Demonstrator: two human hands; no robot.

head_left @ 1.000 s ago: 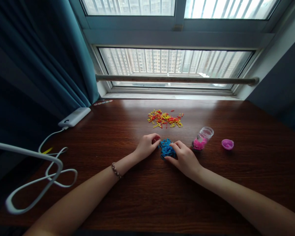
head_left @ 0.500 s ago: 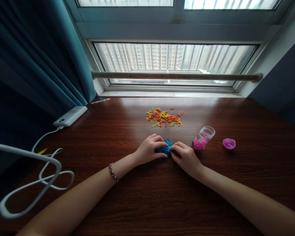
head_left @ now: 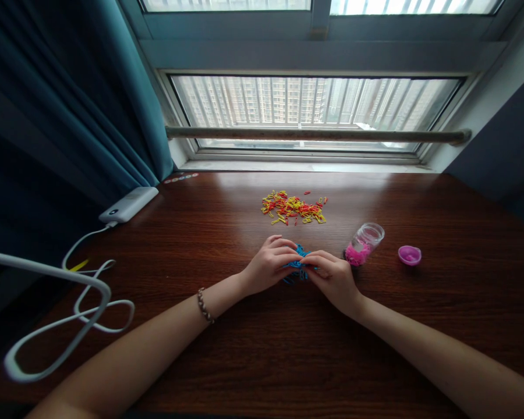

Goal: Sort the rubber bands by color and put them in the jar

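Note:
A small heap of blue bands [head_left: 300, 272] lies at the middle of the brown table, partly hidden by my fingers. My left hand [head_left: 271, 263] comes in from the left, its fingers closed on some blue bands at the heap. From the right, my right hand [head_left: 332, 274] pinches at the same blue bands, its fingertips meeting those of my left hand. Behind them is a scatter of red and yellow bands [head_left: 293, 208]. Just right of my right hand, a clear jar [head_left: 364, 244] with pink pieces inside leans at a tilt.
A small pink-purple cup [head_left: 409, 255] sits right of the jar. At the left are a white device [head_left: 129, 205] and its looped white cable [head_left: 89, 285], near a blue curtain [head_left: 131, 105]. A metal bar [head_left: 318, 135] crosses the window behind the table [head_left: 227, 372].
Both hands' fingertips have come together over the blue heap, with blue bands lifted slightly between them. The whole view has shifted a little.

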